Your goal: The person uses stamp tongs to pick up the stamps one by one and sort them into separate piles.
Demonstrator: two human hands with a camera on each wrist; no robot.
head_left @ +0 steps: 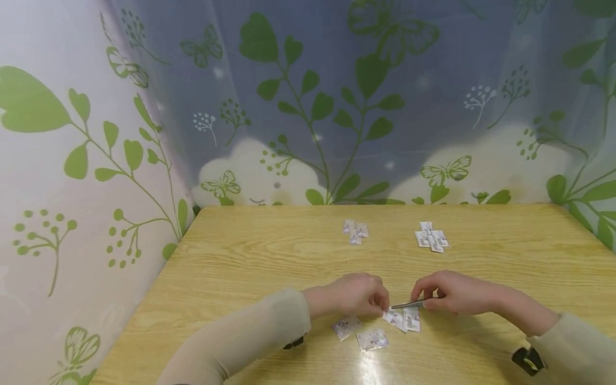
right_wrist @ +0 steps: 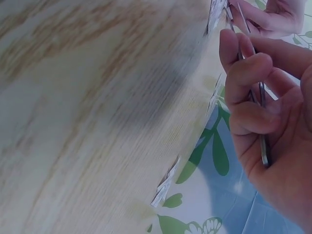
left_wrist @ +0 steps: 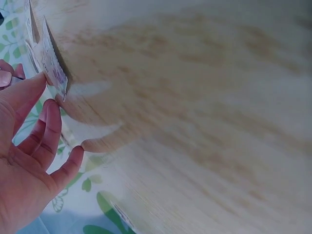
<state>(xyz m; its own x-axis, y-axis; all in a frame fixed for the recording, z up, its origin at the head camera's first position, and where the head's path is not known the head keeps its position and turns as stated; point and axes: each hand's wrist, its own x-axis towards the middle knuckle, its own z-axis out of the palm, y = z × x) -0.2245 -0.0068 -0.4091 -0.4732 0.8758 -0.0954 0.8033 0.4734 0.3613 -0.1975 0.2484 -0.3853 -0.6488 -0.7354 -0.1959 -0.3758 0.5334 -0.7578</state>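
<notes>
Tweezers (head_left: 408, 305) are held in my right hand (head_left: 454, 293), their tips pointing left toward the other hand. The right wrist view shows the fingers curled round the tweezers (right_wrist: 264, 152), the tips a little apart. My left hand (head_left: 358, 294) pinches the corner of a small printed packet (head_left: 395, 320), which stands tilted off the table in the left wrist view. Another printed packet (head_left: 412, 320) overlaps it on the right, below the tweezers. Two more packets, a left one (head_left: 345, 327) and a front one (head_left: 372, 340), lie flat just below the left hand.
Farther back on the wooden table (head_left: 260, 251) lie two groups of similar small packets: a middle group (head_left: 356, 233) and a right group (head_left: 432, 238), partly overlapping. A printed curtain (head_left: 308, 149) hangs behind the table's far edge, and another stretch covers the left side.
</notes>
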